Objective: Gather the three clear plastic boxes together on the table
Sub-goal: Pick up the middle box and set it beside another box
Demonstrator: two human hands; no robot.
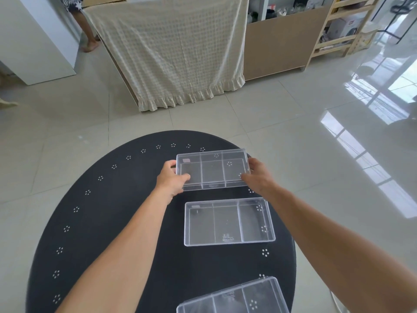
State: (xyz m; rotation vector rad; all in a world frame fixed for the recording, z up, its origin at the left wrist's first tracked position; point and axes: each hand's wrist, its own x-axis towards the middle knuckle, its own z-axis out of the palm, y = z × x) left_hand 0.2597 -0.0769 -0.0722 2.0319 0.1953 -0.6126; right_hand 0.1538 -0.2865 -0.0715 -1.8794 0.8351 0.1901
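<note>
Three clear plastic boxes with dividers are over a round black table (112, 222). The far box (212, 169) is held at both short ends: my left hand (172, 178) grips its left end and my right hand (257, 175) grips its right end. It looks slightly tilted; I cannot tell if it touches the table. The middle box (228, 222) lies flat just below it, with a small gap between them. The near box (232, 298) lies at the bottom edge of the view, angled and partly cut off.
The table's far rim lies just behind the held box, and its right rim runs close to all three boxes. Beyond is tiled floor, a cabinet draped with beige cloth (176, 53), wooden shelves (338, 26), and a person's bare legs (88, 35) at the upper left.
</note>
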